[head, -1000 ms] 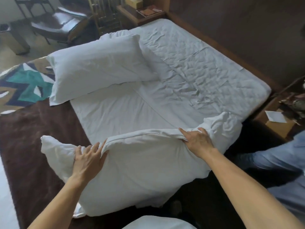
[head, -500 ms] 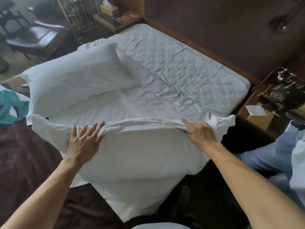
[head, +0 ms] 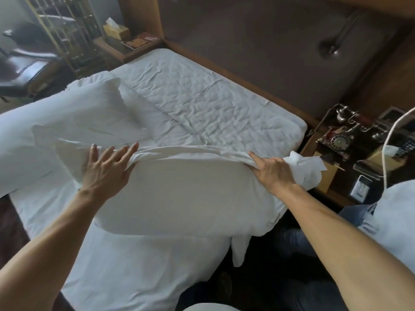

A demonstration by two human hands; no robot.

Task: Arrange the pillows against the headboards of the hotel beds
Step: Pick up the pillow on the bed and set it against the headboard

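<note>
While the right hand (head: 272, 170) pinches the pillow (head: 179, 194) at its bunched top edge, the left hand (head: 105, 169) presses it, fingers splayed wide, a second pillow (head: 74, 113) just beyond those fingertips.

Matt cloth pillow (head: 179, 194); wrinkled sheet (head: 213, 104).

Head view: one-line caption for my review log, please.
A white pillow held over the bed, left hand flat against it, right hand gripping its top edge, short of the headboard; second pillow beyond.
</note>
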